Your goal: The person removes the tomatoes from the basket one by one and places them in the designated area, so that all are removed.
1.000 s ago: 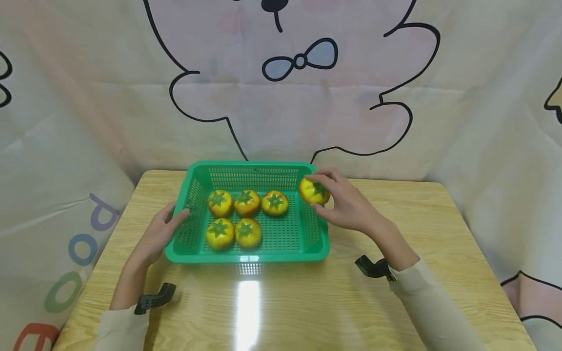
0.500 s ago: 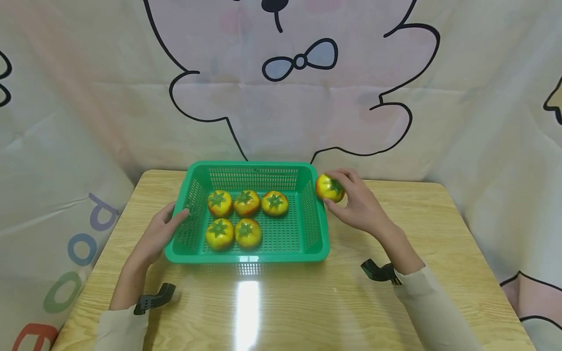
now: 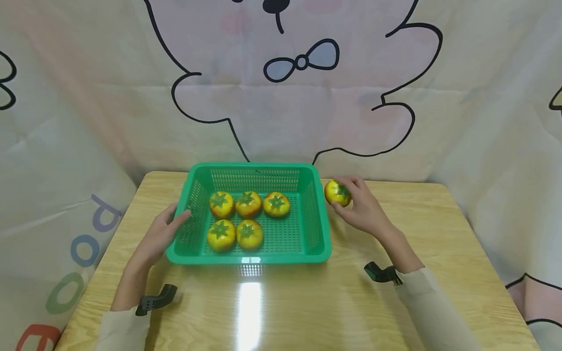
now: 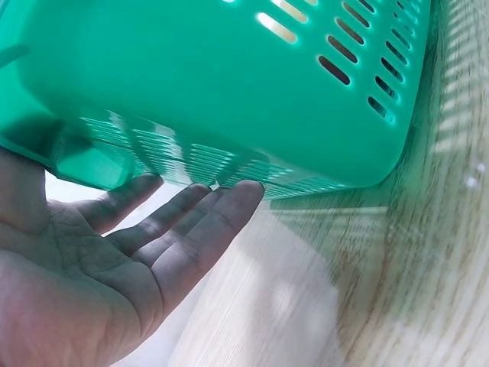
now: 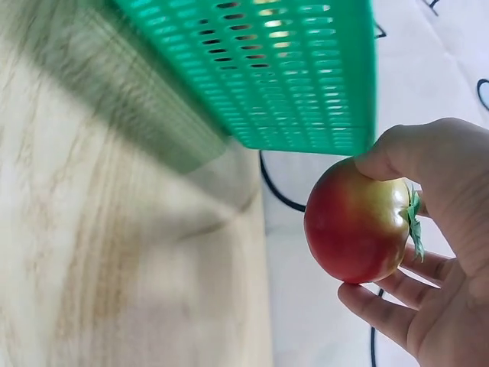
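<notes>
In the head view a green plastic basket (image 3: pixel 281 258) stands on the table. Inside are yellow-red tomatoes with green star-shaped tops: a back row of three, with the right one here (image 3: pixel 276 204), and two in front. My left hand (image 3: pixel 158 234) holds the basket's left rim, thumb over the edge; the left wrist view shows its fingers (image 4: pixel 206 229) along the outer wall. Just beyond the right rim, my right hand (image 3: pixel 362 207) grips another tomato (image 3: pixel 337 193) between thumb and fingers. From the right wrist, that tomato (image 5: pixel 355 222) shows a red underside and appears raised off the table.
The wooden table (image 3: pixel 307 312) stretches in front of the basket and to its right. Behind it hangs a printed fabric backdrop (image 3: pixel 307 112), with more fabric at both sides. Each wrist wears a black mount, the left (image 3: pixel 157 300) and the right (image 3: pixel 382 273).
My right hand has carried its tomato rightward from over the basket's right rim to outside it, ending slightly lower in view. The left hand and the basket have stayed put.
</notes>
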Demonstrator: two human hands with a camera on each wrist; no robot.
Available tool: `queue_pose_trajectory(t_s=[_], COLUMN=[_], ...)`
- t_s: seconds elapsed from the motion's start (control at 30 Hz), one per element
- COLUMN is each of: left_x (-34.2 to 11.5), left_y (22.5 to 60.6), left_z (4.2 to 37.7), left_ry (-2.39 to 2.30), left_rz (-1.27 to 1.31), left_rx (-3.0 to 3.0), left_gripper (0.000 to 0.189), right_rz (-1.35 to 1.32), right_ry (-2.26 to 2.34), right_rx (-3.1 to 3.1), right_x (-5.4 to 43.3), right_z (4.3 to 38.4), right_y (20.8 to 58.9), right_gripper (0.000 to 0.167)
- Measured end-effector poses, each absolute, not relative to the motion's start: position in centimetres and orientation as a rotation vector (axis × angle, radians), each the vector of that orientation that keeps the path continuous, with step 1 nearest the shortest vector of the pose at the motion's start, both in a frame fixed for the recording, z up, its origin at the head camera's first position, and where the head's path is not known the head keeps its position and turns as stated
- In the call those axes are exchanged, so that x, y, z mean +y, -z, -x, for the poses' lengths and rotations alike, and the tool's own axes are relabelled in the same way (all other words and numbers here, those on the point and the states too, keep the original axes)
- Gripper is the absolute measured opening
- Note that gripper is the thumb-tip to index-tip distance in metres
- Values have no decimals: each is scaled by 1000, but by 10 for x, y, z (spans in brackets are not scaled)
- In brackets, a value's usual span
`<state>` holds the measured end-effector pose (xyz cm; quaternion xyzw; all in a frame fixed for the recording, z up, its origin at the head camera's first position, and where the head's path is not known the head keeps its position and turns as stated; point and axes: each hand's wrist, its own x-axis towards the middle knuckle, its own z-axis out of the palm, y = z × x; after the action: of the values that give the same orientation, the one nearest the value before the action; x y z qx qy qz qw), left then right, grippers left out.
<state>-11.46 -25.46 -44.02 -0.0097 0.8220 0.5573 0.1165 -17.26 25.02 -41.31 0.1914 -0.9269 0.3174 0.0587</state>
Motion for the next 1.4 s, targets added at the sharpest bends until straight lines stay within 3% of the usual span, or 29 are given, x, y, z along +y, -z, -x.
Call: queue_pose_trajectory(t_s=[0.7, 1.4], left_x=[-253, -253], left_y=[444, 443], left_z=[114, 113], left_ry=[-1644, -1653], left_rz=[29, 24], left_rx=[2391, 2397], left_gripper=[71, 69], right_rz=[-428, -420], right_ry=[-906, -895], right_rx=[-2992, -2998], right_x=[257, 260], right_z=[183, 180], right_y=[448, 454], right_gripper=[65, 64])
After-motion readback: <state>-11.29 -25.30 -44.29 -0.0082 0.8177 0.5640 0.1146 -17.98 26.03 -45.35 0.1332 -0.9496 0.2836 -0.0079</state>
